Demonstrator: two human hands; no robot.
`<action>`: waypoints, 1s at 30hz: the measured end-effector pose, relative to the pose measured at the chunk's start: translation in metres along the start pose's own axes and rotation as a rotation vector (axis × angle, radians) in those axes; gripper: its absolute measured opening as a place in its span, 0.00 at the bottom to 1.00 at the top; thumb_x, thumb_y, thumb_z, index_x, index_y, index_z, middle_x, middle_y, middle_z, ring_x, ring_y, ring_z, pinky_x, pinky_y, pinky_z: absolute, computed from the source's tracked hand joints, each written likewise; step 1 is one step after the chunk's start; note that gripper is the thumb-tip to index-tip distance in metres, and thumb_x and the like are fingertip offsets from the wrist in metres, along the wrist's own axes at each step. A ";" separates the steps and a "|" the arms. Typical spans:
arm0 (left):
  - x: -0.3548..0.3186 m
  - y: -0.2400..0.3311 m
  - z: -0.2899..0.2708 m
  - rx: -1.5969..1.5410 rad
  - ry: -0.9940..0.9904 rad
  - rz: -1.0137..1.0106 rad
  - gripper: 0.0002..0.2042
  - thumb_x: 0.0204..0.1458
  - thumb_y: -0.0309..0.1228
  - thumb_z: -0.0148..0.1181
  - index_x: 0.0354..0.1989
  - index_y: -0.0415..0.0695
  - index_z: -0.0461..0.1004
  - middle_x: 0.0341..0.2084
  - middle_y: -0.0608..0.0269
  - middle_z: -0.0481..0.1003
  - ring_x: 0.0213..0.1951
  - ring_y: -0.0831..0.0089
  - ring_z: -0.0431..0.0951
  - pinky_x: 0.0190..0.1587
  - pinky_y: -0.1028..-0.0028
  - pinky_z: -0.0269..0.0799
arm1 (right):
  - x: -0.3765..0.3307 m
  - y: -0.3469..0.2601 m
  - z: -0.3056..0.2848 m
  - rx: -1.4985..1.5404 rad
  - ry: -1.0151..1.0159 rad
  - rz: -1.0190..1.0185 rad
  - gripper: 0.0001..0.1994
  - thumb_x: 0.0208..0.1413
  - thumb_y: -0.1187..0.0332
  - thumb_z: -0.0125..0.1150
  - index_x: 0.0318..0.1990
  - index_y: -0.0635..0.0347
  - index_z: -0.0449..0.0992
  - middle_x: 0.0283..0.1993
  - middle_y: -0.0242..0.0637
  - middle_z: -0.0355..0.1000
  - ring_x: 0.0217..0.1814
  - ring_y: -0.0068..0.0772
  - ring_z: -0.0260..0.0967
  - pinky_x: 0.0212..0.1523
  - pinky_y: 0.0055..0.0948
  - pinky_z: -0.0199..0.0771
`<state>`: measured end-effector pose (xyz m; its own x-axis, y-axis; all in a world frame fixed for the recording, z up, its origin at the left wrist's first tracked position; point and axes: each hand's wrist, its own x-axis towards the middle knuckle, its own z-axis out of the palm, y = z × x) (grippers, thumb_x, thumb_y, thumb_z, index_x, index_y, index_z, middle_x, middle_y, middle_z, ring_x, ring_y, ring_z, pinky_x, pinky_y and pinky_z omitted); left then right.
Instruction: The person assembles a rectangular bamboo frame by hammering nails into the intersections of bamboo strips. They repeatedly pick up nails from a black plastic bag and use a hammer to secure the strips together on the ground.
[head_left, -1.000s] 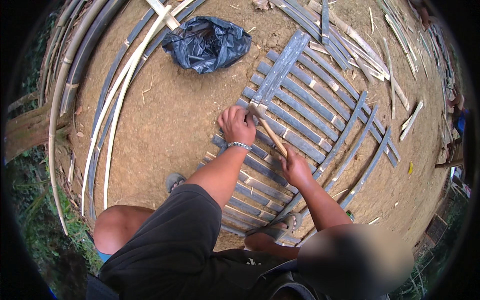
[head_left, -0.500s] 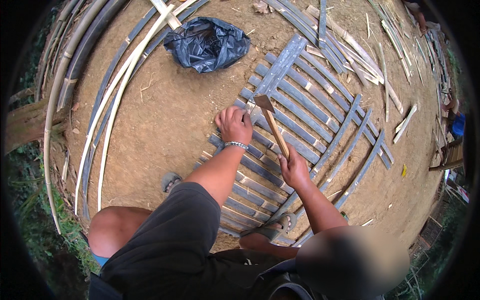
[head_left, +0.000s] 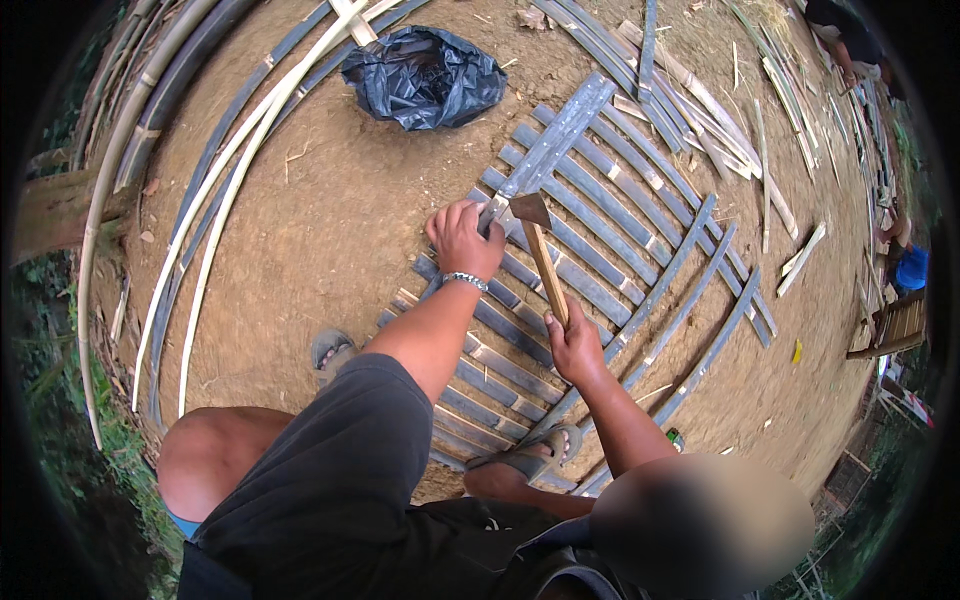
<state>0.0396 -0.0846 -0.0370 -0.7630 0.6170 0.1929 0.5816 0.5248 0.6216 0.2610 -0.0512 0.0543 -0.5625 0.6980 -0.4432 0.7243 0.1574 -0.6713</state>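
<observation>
A frame of dark bamboo slats lies on the ground in front of me, with a doubled lengthwise strip crossing the slat ends. My left hand rests at the near part of that strip, fingers curled and thumb close to the fingertips; what they pinch is hidden. My right hand is closed around the wooden handle of a hatchet. Its flat, brownish metal head is just right of my left thumb, over the strip. Whether the head touches the bamboo I cannot tell.
A black plastic bag stands open beyond the frame. Long bent bamboo strips lie at left, and split pieces at far right. My sandalled foot is on the near slats. Another person shows at the upper right edge.
The view has shifted slightly. My right hand and the hatchet have moved a little left and stay close to my left hand. More of the other person shows at upper right.
</observation>
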 end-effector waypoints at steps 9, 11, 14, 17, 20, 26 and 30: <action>0.006 -0.009 0.016 0.217 0.148 -0.369 0.19 0.62 0.32 0.55 0.59 0.41 0.68 0.65 0.52 0.66 0.72 0.52 0.59 0.74 0.40 0.44 | 0.009 -0.005 -0.008 0.030 -0.016 -0.011 0.21 0.66 0.64 0.60 0.64 0.57 0.69 0.38 0.61 0.77 0.43 0.69 0.76 0.43 0.53 0.76; 0.007 -0.006 0.016 0.248 0.118 -0.344 0.17 0.62 0.32 0.55 0.59 0.43 0.70 0.65 0.52 0.66 0.71 0.51 0.60 0.73 0.40 0.44 | 0.011 -0.003 -0.008 0.058 -0.047 0.011 0.21 0.66 0.65 0.60 0.64 0.57 0.69 0.39 0.61 0.77 0.43 0.69 0.76 0.43 0.52 0.76; 0.010 -0.001 0.013 0.309 0.034 -0.321 0.16 0.62 0.32 0.55 0.58 0.46 0.72 0.66 0.52 0.66 0.73 0.51 0.58 0.73 0.39 0.43 | 0.015 0.008 -0.009 0.007 -0.051 -0.050 0.22 0.66 0.66 0.61 0.64 0.57 0.68 0.41 0.60 0.77 0.44 0.69 0.76 0.44 0.52 0.77; 0.010 0.002 0.012 0.335 -0.035 -0.344 0.14 0.61 0.30 0.55 0.54 0.48 0.76 0.66 0.53 0.66 0.74 0.53 0.57 0.75 0.39 0.41 | 0.028 0.018 -0.012 -0.087 -0.146 -0.053 0.22 0.65 0.66 0.61 0.65 0.57 0.67 0.45 0.60 0.78 0.46 0.68 0.76 0.46 0.53 0.77; 0.010 0.005 0.010 0.338 -0.062 -0.347 0.12 0.60 0.28 0.56 0.51 0.49 0.79 0.66 0.55 0.65 0.74 0.54 0.56 0.76 0.39 0.39 | 0.033 0.013 -0.015 -0.082 -0.120 -0.124 0.22 0.64 0.67 0.62 0.64 0.57 0.68 0.47 0.59 0.78 0.48 0.68 0.76 0.48 0.54 0.78; 0.013 0.006 0.009 0.313 -0.077 -0.333 0.11 0.58 0.26 0.57 0.47 0.50 0.80 0.67 0.57 0.65 0.74 0.56 0.57 0.77 0.41 0.38 | 0.042 0.034 -0.009 -0.131 -0.091 -0.185 0.22 0.63 0.69 0.62 0.64 0.58 0.69 0.51 0.59 0.77 0.50 0.67 0.76 0.48 0.52 0.79; 0.012 0.002 0.008 0.301 -0.048 -0.305 0.11 0.56 0.26 0.57 0.46 0.50 0.79 0.65 0.56 0.66 0.73 0.55 0.59 0.75 0.40 0.41 | 0.051 0.028 -0.017 -0.066 -0.139 -0.126 0.21 0.63 0.70 0.63 0.63 0.58 0.70 0.51 0.58 0.77 0.48 0.65 0.77 0.47 0.50 0.79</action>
<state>0.0343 -0.0715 -0.0395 -0.9031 0.4295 -0.0052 0.3928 0.8308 0.3943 0.2595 0.0002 0.0229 -0.6968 0.5672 -0.4391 0.6666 0.2860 -0.6884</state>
